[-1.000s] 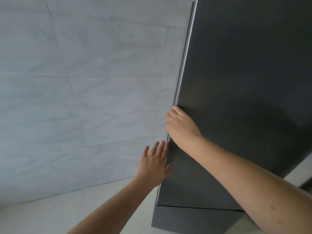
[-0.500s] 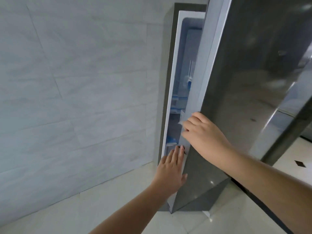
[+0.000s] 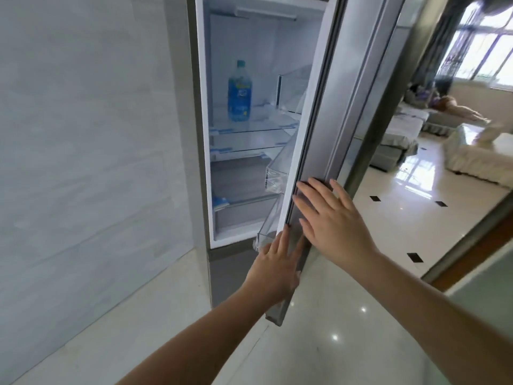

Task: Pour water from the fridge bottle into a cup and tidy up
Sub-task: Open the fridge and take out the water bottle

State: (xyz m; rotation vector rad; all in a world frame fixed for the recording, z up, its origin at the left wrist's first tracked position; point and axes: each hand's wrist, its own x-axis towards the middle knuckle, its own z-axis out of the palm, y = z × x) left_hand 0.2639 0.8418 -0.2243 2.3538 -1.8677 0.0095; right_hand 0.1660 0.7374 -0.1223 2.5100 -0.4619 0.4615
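Head view looks down at a tall grey fridge [image 3: 200, 134] standing against a pale tiled wall [image 3: 83, 134]. Its door [image 3: 327, 151] stands swung out to the right, edge-on to the viewer, with clear door bins on its inner side. Beyond the door, a glossy tiled floor [image 3: 388, 218] runs toward a bright window. Inside, on the upper glass shelf [image 3: 266, 120], 1 blue bottle [image 3: 239, 93] stands upright and alone, capped, well apart from both hands. The right hand [image 3: 336, 218] lies flat with straight fingers spread on the door's edge. The left hand [image 3: 273, 269], lower down, also presses flat-fingered against that edge, gripping nothing. The bottle looks like thin plastic, likely full and fairly heavy, possibly cold and slippery; taking hold around the middle of its body seems safest.
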